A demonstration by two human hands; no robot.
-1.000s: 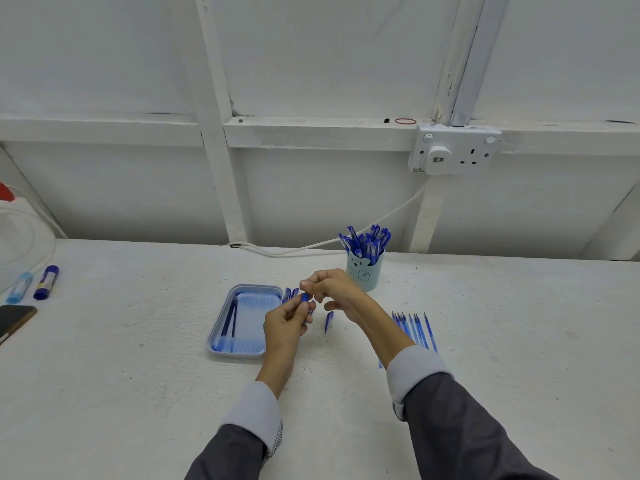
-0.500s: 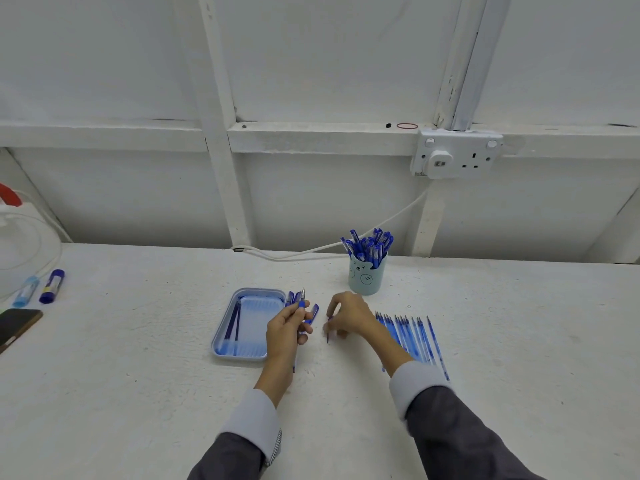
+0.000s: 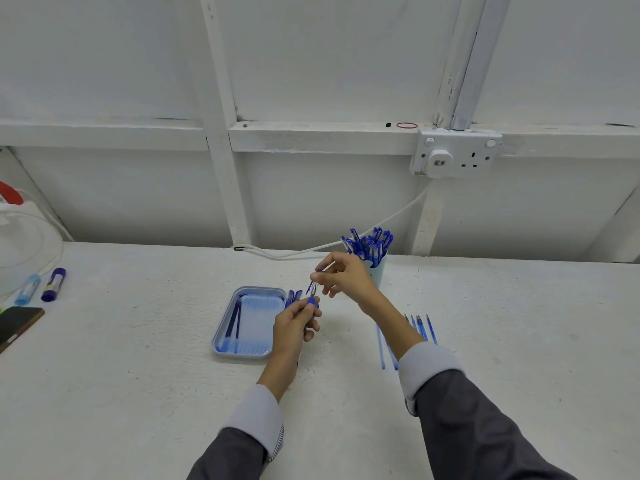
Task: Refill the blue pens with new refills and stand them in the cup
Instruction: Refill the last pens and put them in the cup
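Observation:
My left hand [image 3: 294, 323] grips a blue pen [image 3: 311, 301] upright, its metal tip pointing up. Just above it, my right hand [image 3: 344, 277] pinches a small blue pen cap [image 3: 316, 279] near the tip. Behind my right hand a pale blue cup [image 3: 379, 275] holds several blue pens [image 3: 369, 242]. A row of blue refills [image 3: 420, 327] lies on the table to the right, partly hidden by my right forearm. A blue tray [image 3: 252, 320] to the left holds two dark refills [image 3: 234, 322]. A few pen parts [image 3: 293, 295] lie beside the tray.
Two glue sticks [image 3: 52, 284] and a phone [image 3: 15, 325] lie at the far left beside a white appliance [image 3: 20, 244]. A white cable [image 3: 311, 249] runs along the back edge up to a wall socket [image 3: 455, 157].
My right hand rose from the table, where it picked up a small blue piece, and brought it above the pen. My left hand tilted the pen upward slightly.

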